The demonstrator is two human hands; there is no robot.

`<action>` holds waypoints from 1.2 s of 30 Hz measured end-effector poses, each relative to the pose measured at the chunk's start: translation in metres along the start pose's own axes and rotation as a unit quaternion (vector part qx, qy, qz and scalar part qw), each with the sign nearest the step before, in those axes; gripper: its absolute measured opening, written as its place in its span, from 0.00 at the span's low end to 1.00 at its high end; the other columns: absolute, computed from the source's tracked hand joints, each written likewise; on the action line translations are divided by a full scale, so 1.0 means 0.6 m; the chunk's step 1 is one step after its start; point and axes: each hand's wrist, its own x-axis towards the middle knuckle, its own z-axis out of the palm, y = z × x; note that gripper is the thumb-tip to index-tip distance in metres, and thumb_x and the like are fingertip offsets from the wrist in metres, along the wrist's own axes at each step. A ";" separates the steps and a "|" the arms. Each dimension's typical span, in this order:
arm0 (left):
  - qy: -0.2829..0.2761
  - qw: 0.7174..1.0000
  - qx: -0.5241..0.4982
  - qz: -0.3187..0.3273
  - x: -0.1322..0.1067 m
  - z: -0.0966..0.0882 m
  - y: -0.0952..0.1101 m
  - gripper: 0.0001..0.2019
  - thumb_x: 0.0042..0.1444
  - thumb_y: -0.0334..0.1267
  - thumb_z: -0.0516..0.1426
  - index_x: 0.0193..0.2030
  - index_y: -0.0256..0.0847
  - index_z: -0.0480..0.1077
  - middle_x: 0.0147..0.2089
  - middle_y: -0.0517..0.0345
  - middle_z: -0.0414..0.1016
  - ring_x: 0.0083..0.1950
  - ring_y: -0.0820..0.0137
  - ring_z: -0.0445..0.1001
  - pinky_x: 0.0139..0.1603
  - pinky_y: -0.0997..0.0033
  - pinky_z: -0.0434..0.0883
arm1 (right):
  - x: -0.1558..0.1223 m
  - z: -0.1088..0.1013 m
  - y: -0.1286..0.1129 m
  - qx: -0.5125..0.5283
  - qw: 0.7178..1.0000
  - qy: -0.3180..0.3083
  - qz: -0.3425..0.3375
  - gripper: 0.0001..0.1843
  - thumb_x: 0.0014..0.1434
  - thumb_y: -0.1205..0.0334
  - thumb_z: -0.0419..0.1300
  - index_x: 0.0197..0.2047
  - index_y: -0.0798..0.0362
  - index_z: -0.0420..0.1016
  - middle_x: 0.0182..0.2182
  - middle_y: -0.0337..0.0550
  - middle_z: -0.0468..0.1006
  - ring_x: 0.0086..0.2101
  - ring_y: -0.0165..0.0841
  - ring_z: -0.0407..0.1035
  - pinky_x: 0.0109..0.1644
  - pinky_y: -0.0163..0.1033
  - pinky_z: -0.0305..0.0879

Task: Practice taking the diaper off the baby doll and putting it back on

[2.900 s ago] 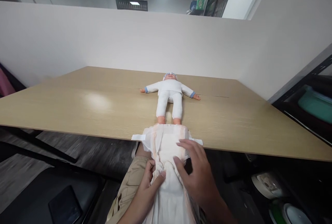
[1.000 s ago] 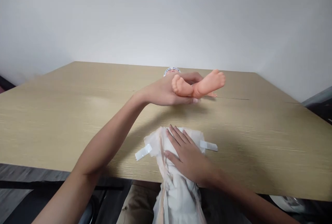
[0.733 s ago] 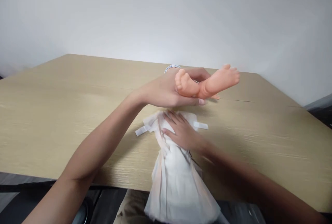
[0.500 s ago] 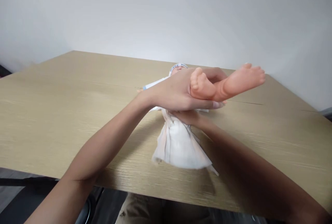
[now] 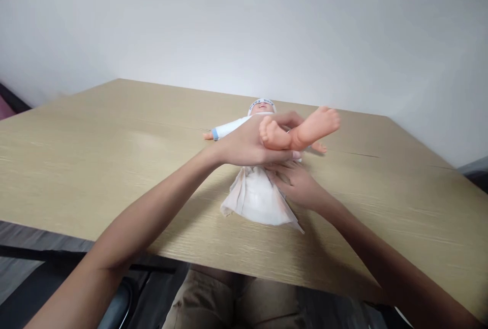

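A baby doll [image 5: 231, 128] in a white top with blue cuffs lies on its back, its head in a lettered white cap at the far side. My left hand [image 5: 251, 141] is wrapped round both of its ankles and holds the legs raised, the bare feet [image 5: 318, 126] sticking out to the right. Under the doll's bottom a white diaper [image 5: 257, 199] spreads towards me. My right hand [image 5: 297, 184] rests on the diaper's upper right part, below the raised legs, with its fingers stretched out. Its fingertips are partly hidden under my left hand.
The doll lies on a wide wooden table [image 5: 114, 166] against a pale wall [image 5: 190, 29]. A dark chair [image 5: 49, 293] stands below the table's front edge at the left. My own legs [image 5: 213, 298] are under the edge.
The doll's feet have come left and slightly down in my left hand. My right hand has drawn out from beneath, so its back and fingers now show on the diaper. The view has shifted.
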 end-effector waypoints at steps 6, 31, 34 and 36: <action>-0.011 0.999 -0.032 -0.007 -0.036 0.037 -0.007 0.18 0.65 0.41 0.70 0.60 0.42 0.79 0.59 0.48 0.85 0.57 0.58 0.84 0.60 0.56 0.79 | -0.080 -0.030 -0.041 0.018 0.979 0.151 0.135 0.27 0.72 0.38 0.66 0.61 0.50 0.74 0.56 0.58 0.85 0.56 0.57 0.80 0.61 0.63 0.77; -0.174 0.942 0.286 -0.019 -0.269 0.004 -0.069 0.36 0.60 0.23 0.64 0.73 0.54 0.75 0.75 0.51 0.78 0.81 0.46 0.68 0.80 0.34 0.64 | -0.124 -0.027 0.054 -0.028 0.985 -0.049 -0.162 0.25 0.72 0.71 0.55 0.63 0.43 0.85 0.70 0.49 0.80 0.75 0.46 0.66 0.75 0.63 0.68; -0.182 0.943 0.276 -0.025 -0.264 0.000 -0.062 0.37 0.59 0.20 0.64 0.72 0.55 0.76 0.75 0.52 0.78 0.81 0.48 0.68 0.79 0.38 0.67 | -0.120 -0.037 0.057 0.020 0.989 -0.061 -0.130 0.24 0.76 0.68 0.51 0.61 0.43 0.86 0.69 0.48 0.82 0.73 0.44 0.69 0.75 0.62 0.68; -0.186 0.945 0.267 -0.031 -0.259 -0.004 -0.053 0.35 0.60 0.20 0.63 0.71 0.54 0.76 0.74 0.52 0.79 0.79 0.49 0.69 0.77 0.41 0.68 | -0.115 -0.048 0.055 0.067 0.989 -0.071 -0.108 0.26 0.79 0.66 0.47 0.58 0.43 0.87 0.67 0.47 0.83 0.72 0.42 0.71 0.75 0.59 0.70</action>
